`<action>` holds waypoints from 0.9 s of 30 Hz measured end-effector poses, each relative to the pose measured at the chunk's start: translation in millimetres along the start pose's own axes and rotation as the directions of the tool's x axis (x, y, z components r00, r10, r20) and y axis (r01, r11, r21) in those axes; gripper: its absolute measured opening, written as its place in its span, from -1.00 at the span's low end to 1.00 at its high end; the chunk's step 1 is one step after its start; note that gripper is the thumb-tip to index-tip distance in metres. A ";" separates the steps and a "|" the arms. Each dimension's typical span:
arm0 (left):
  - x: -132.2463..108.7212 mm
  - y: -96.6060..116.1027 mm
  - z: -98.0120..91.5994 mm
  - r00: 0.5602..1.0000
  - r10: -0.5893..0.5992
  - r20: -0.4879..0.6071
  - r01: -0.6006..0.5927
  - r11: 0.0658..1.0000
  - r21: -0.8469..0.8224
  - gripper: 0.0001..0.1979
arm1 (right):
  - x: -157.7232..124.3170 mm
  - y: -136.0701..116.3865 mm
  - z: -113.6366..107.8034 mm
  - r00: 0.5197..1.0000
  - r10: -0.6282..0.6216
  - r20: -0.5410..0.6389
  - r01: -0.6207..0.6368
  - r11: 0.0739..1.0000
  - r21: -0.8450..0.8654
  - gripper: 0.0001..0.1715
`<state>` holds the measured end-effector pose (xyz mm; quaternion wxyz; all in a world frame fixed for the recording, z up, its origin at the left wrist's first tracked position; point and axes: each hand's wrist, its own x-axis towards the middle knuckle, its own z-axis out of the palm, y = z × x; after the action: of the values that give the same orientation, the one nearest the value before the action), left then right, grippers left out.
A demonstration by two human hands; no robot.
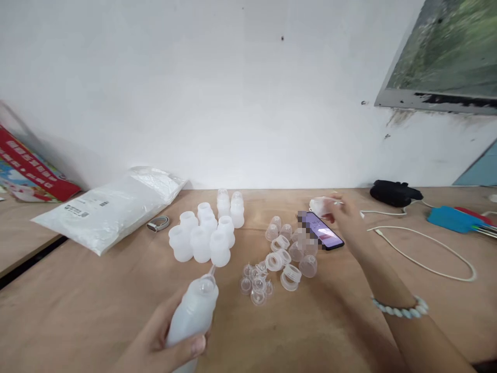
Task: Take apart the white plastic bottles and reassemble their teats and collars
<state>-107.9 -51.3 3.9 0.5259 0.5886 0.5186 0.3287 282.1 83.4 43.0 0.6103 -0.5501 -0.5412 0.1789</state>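
Note:
My left hand is wrapped round a white translucent bottle, tilted, with a clear nipple at its top. My right hand reaches over the phone's far end, blurred, its fingers near a small white item; whether they grip it cannot be made out. Several open white bottles stand in a group beyond my left hand, and two capped bottles are behind them. Between my hands lie clear nipples, screw rings and clear domed caps.
A phone lies right of the caps. Further right are a white cable, a black pouch and a blue item. A white plastic package and a watch lie at the left.

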 end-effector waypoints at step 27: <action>76.2 55.1 78.0 0.956 0.292 -0.027 -0.230 0.802 0.551 -0.71 | -95.9 -48.8 78.2 0.742 -0.029 0.670 0.007 0.999 0.036 -0.59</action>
<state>-1.9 4.9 26.7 0.2583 0.7597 0.5323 0.2700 163.1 26.6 25.7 0.3854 -0.4345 -0.7266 0.3670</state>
